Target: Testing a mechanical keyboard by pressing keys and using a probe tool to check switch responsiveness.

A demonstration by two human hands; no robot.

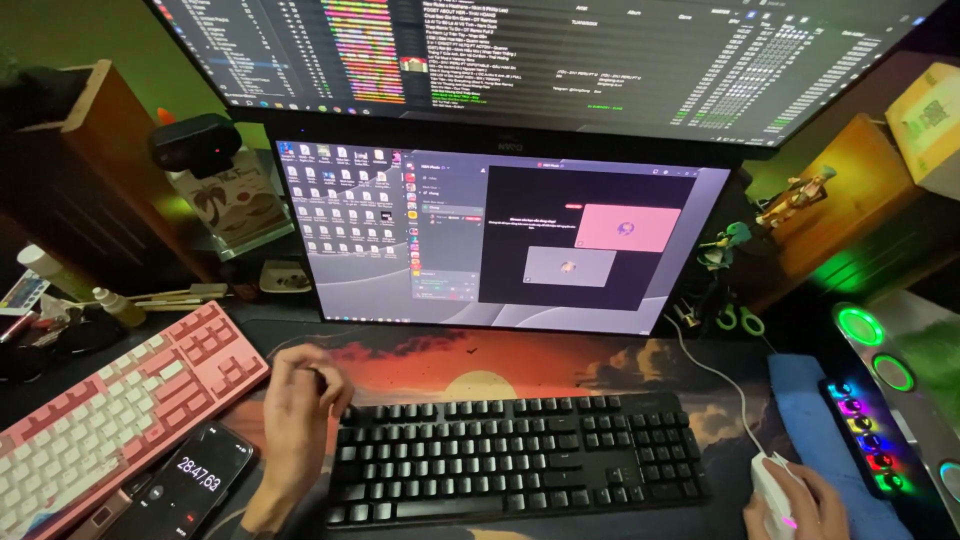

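Both hands sit low at the desk edge. Left hand (300, 400) is loosely curled, holding nothing, its fingertips touching the top left corner of the black keyboard (515, 460), which stretches rightward between the 2 hands. Right hand (800, 505) cups a white mouse (775, 485) on a blue pad (810, 400). Left of the left hand lie a pink-and-white keyboard (110, 410) and a dark phone (190, 480) showing a timer. Beyond the hands stands a lit monitor (500, 235). Far right, above the mouse hand, a pale cardboard box (925, 125) bears a green label.
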